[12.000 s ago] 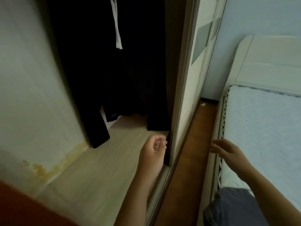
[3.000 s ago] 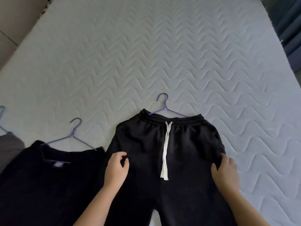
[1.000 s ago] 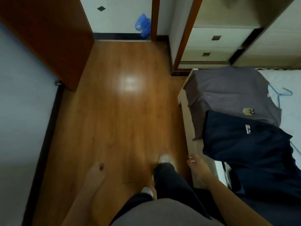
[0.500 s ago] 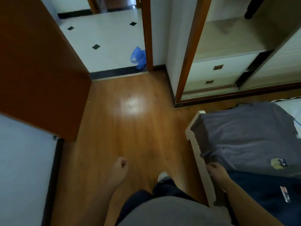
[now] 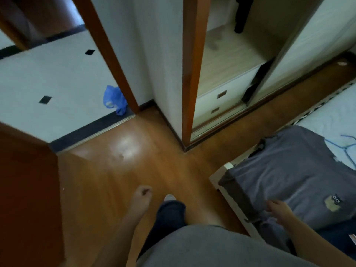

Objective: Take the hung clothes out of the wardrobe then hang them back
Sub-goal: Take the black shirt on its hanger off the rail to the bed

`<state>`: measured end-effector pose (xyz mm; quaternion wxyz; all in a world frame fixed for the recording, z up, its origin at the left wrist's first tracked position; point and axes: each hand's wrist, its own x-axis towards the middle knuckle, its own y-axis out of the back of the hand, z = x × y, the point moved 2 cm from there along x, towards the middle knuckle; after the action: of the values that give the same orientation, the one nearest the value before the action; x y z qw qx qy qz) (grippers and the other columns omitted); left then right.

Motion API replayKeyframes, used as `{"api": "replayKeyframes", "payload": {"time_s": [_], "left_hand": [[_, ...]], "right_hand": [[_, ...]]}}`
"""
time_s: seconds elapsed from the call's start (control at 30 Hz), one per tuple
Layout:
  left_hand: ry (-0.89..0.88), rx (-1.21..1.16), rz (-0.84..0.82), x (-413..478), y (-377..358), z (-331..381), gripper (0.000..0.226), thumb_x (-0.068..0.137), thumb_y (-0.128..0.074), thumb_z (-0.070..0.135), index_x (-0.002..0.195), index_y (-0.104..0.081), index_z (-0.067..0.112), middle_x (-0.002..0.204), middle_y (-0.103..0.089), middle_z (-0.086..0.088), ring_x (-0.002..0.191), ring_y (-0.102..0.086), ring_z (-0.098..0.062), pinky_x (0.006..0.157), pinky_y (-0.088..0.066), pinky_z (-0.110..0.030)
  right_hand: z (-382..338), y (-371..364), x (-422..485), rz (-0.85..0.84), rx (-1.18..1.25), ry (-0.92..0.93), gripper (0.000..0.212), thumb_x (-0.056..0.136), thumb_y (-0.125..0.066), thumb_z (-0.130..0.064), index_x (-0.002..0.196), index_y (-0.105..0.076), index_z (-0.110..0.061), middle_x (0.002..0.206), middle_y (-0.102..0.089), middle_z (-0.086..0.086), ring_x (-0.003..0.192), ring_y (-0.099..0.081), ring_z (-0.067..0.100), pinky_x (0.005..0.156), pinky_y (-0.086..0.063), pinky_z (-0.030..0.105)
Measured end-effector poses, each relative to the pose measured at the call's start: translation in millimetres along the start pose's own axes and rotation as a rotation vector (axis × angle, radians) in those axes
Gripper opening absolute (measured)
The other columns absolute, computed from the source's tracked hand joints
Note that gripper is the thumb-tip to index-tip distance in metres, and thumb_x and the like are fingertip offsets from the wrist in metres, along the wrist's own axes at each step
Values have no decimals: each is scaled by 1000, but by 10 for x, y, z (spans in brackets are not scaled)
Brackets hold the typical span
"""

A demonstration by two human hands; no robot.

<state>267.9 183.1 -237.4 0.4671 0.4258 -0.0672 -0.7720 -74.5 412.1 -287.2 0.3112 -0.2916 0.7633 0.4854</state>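
I'm standing on the wooden floor (image 5: 119,170) facing the wardrobe (image 5: 227,74), which is gaping open with one dark garment (image 5: 241,14) hanging inside above two white drawers (image 5: 217,103). The bed (image 5: 331,116) is lying to my right, and the grey shirt (image 5: 289,174) is sprawling over its corner, a blue hanger (image 5: 346,147) poking out of the neck. My right hand (image 5: 279,209) is hovering just over the shirt's lower edge, fingers spread, gripping nothing. My left hand (image 5: 141,195) is hanging loosely curled and empty (a blue plastic bag (image 5: 114,100) is slumping beyond the doorway).
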Motion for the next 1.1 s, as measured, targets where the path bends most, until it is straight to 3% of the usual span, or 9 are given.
{"api": "replayKeyframes", "payload": {"time_s": [0.1, 0.2, 0.3, 0.4, 0.53, 0.7, 0.83, 1.0, 1.1], "left_hand": [[-99, 186, -96, 600, 86, 684, 23, 95, -43, 22, 115, -53, 17, 113, -52, 1, 105, -50, -16, 81, -40, -23], [-230, 298, -191, 981, 48, 1418, 21, 94, -44, 23, 113, -53, 20, 110, -55, 3, 95, -49, -9, 67, -39, -16], [-360, 325, -308, 1236, -224, 2164, 24, 93, -45, 24, 116, -52, 20, 106, -55, 6, 100, -54, -11, 79, -43, -22], [-479, 325, -444, 1392, -680, 2917, 22, 94, -44, 27, 114, -52, 23, 110, -57, 6, 103, -53, -10, 84, -42, -24], [-637, 325, -500, 1562, -1206, 3821, 19, 93, -44, 30, 111, -52, 28, 106, -56, 11, 104, -53, -8, 84, -42, -20], [-811, 182, -477, 1655, -1848, 5210, 13, 93, -47, 23, 104, -54, 25, 98, -58, 10, 95, -55, -5, 70, -40, -7], [-972, 69, -360, 1732, -2001, 6086, 15, 92, -48, 19, 105, -56, 21, 97, -59, 10, 90, -55, -1, 65, -39, 4], [-1091, -120, -192, 1936, -1803, 6947, 16, 90, -48, 12, 96, -54, 25, 94, -60, 11, 95, -60, -11, 76, -43, -12], [-1176, -175, -87, 1984, -1573, 7311, 16, 90, -48, 12, 98, -55, 24, 97, -61, 10, 95, -59, -3, 77, -44, -7]], "right_hand": [[-242, 0, 97, 31, -59, -14, 38, 93, -47, -17, 124, -49, 4, 119, -55, 22, 101, -56, 33, 77, -39, 30], [-595, -18, 111, 74, 156, -15, 34, 93, -47, -17, 122, -52, 1, 115, -56, 18, 102, -52, 29, 88, -38, 36], [-823, 31, 270, 85, 273, -30, 31, 93, -48, -18, 119, -53, -1, 105, -57, 14, 97, -54, 27, 91, -43, 40], [-967, 229, 498, 140, 403, -28, 28, 93, -50, -19, 116, -54, -4, 97, -58, 8, 89, -57, 24, 82, -45, 38], [-1258, 779, 861, 285, 512, 55, 29, 91, -52, -15, 116, -54, 0, 105, -62, 17, 97, -60, 31, 80, -41, 34], [-1842, 1878, 1158, 452, 569, 214, 13, 89, -55, -15, 102, -56, -17, 102, -64, 14, 101, -62, 33, 79, -47, 34], [-2498, 2728, 1230, 538, 497, 372, 22, 90, -54, -20, 111, -58, -14, 105, -66, 10, 102, -61, 26, 89, -46, 38], [-3463, 3584, 1196, 563, 391, 626, 21, 91, -52, -24, 111, -57, -19, 105, -66, 5, 100, -61, 21, 90, -46, 33], [-4076, 3975, 1139, 558, 333, 768, 23, 90, -52, -27, 113, -56, -23, 104, -66, 0, 99, -61, 16, 86, -47, 27]]}}
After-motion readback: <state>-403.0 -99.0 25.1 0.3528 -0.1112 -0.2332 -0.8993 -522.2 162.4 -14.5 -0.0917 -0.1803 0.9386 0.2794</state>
